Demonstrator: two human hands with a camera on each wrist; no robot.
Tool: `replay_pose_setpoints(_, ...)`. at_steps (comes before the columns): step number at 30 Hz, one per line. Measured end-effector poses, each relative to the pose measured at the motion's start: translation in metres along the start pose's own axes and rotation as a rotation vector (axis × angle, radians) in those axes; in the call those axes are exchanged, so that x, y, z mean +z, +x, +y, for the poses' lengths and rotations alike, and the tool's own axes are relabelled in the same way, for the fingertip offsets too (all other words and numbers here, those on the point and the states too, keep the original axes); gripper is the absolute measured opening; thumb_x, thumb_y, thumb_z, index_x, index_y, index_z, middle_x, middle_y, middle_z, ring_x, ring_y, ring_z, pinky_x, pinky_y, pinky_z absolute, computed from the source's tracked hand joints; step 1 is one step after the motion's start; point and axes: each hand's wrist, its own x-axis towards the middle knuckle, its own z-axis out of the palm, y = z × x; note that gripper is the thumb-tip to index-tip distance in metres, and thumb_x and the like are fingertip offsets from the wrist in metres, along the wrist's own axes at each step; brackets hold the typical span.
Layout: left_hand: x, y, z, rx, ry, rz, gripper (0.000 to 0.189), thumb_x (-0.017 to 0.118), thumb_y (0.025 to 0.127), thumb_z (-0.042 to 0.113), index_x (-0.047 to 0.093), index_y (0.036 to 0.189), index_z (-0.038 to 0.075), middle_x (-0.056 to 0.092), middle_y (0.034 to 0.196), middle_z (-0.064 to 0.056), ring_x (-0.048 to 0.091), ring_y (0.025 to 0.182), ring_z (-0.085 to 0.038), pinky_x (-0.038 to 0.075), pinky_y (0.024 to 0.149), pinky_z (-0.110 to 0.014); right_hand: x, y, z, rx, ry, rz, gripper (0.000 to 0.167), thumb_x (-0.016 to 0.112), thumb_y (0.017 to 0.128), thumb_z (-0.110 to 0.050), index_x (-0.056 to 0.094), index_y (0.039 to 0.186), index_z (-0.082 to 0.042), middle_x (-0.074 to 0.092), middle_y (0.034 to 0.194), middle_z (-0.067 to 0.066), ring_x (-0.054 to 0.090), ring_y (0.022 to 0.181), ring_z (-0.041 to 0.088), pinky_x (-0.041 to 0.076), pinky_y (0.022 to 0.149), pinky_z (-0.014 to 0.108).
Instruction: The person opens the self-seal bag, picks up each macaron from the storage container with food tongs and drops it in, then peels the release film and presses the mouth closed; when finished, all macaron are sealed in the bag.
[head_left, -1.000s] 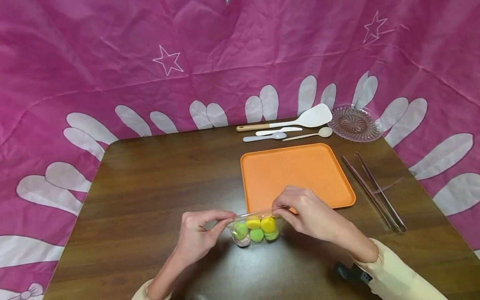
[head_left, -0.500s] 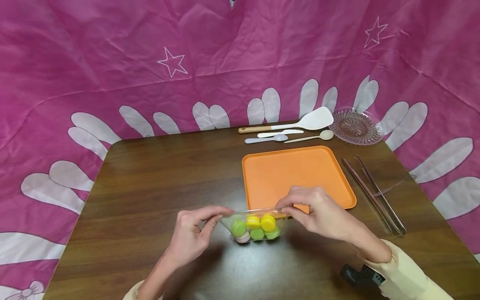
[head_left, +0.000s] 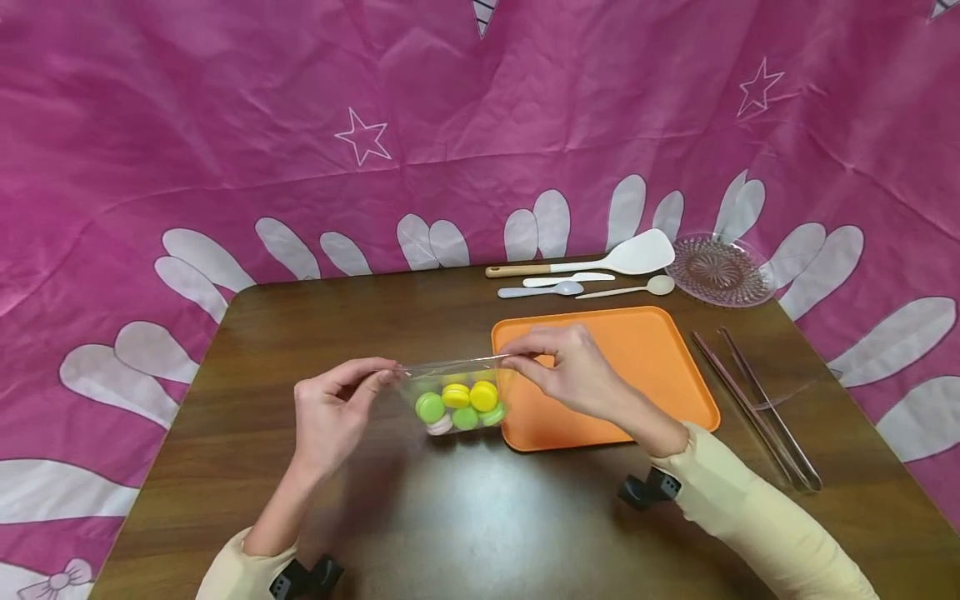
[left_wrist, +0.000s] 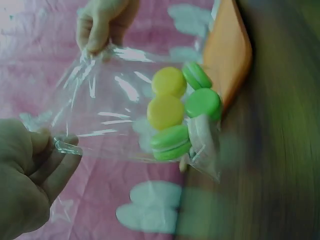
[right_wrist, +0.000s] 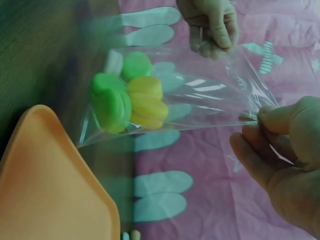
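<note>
Stretched between both hands is a clear plastic bag (left_wrist: 110, 100), seen in all three views. Macarons lie gathered at its bottom: yellow macarons (left_wrist: 166, 111), several green ones (right_wrist: 111, 107) and a whitish one (head_left: 439, 425). My left hand (head_left: 333, 408) pinches the left top corner between thumb and fingers. At the opposite top corner, my right hand (head_left: 573, 371) pinches the plastic the same way. In the head view the bag hangs just left of the orange tray (head_left: 600, 433), its right side overlapping the tray's edge.
Along the table's back lie a white spatula (head_left: 637, 252), a white knife (head_left: 570, 279), a pale spoon (head_left: 540, 290) and a beige spoon (head_left: 660, 285). A clear patterned plate (head_left: 722, 271) stands at the back right. Metal tongs (head_left: 757, 408) lie right of the tray.
Both hands have raised the bag of macarons and carried it left and away from me, from the tray's front edge to beside its left edge. The head view has tilted slightly.
</note>
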Motion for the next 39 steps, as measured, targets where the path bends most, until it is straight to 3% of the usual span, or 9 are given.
replay_pose_setpoints(6,-0.01,0.002,-0.009,-0.016,0.085,-0.021,0.023,0.073,0.078,-0.02,0.075,0.094,-0.005,0.073,0.083,-0.017,0.071,0.073,-0.011,0.055,0.067,-0.016,0.009,0.004,0.008,0.029,0.042,-0.05,0.014,0.079,0.083,0.003,0.078,0.096,-0.003,0.074,0.086,-0.002,0.067,0.072,0.006,0.056,0.064,0.025)
replay_pose_setpoints(12,-0.014,0.008,-0.011,-0.106,0.124,-0.105,0.017,0.075,0.083,-0.01,0.077,0.096,0.001,0.074,0.081,-0.01,0.069,0.066,-0.016,0.053,0.055,-0.019,0.006,0.005,0.016,0.253,0.235,-0.164,0.01,0.074,0.088,0.002,0.077,0.098,0.001,0.074,0.083,0.004,0.071,0.068,0.022,0.06,0.065,0.038)
replay_pose_setpoints(14,-0.01,0.018,-0.025,-0.157,0.184,-0.134,0.013,0.075,0.085,-0.006,0.077,0.094,0.002,0.073,0.079,-0.006,0.068,0.062,-0.018,0.052,0.052,-0.02,0.008,0.013,0.031,0.338,0.248,-0.199,0.01,0.072,0.09,0.0,0.076,0.099,0.003,0.074,0.083,0.006,0.072,0.071,0.03,0.06,0.069,0.044)
replay_pose_setpoints(17,0.004,0.039,-0.062,-0.229,0.285,-0.211,0.006,0.072,0.09,-0.001,0.077,0.094,0.001,0.072,0.076,-0.006,0.065,0.06,-0.018,0.049,0.051,-0.021,0.015,0.028,0.065,0.459,0.206,-0.251,0.009,0.07,0.091,0.0,0.074,0.098,0.005,0.073,0.079,0.007,0.071,0.071,0.035,0.059,0.071,0.048)
replay_pose_setpoints(21,0.023,0.063,-0.113,-0.309,0.401,-0.356,0.011,0.067,0.095,0.004,0.076,0.095,-0.001,0.071,0.075,-0.005,0.062,0.063,-0.016,0.047,0.056,-0.026,0.03,0.045,0.109,0.548,0.024,-0.323,0.008,0.068,0.093,-0.003,0.074,0.093,0.003,0.07,0.072,0.005,0.067,0.067,0.024,0.057,0.064,0.034)
replay_pose_setpoints(24,0.029,0.071,-0.132,-0.346,0.458,-0.432,0.013,0.065,0.096,0.005,0.076,0.094,-0.002,0.071,0.075,-0.006,0.063,0.066,-0.016,0.049,0.062,-0.031,0.043,0.052,0.125,0.532,-0.116,-0.347,0.009,0.067,0.091,-0.004,0.075,0.087,0.0,0.07,0.069,0.001,0.062,0.064,0.015,0.049,0.058,0.024)
replay_pose_setpoints(29,0.024,0.071,-0.137,-0.39,0.488,-0.484,0.015,0.062,0.096,0.003,0.075,0.093,-0.002,0.07,0.073,-0.005,0.062,0.065,-0.018,0.049,0.062,-0.032,0.054,0.058,0.128,0.483,-0.21,-0.342,0.008,0.068,0.089,-0.004,0.075,0.087,-0.001,0.071,0.072,0.001,0.058,0.064,0.013,0.045,0.058,0.023)
replay_pose_setpoints(34,0.015,0.067,-0.129,-0.33,0.528,-0.421,0.017,0.06,0.097,0.009,0.073,0.101,-0.002,0.07,0.08,-0.008,0.06,0.07,-0.023,0.048,0.062,-0.036,0.041,0.052,0.123,0.439,-0.224,-0.326,0.01,0.069,0.091,-0.007,0.073,0.096,0.0,0.071,0.082,0.004,0.063,0.073,0.016,0.051,0.067,0.027)
replay_pose_setpoints(39,-0.007,0.058,-0.112,-0.243,0.594,-0.359,0.029,0.061,0.097,0.012,0.064,0.121,-0.004,0.071,0.106,-0.018,0.067,0.096,-0.035,0.051,0.082,-0.05,0.006,0.026,0.112,0.269,-0.267,-0.317,0.018,0.071,0.089,-0.01,0.071,0.101,0.004,0.072,0.084,0.005,0.067,0.074,0.019,0.054,0.069,0.032)
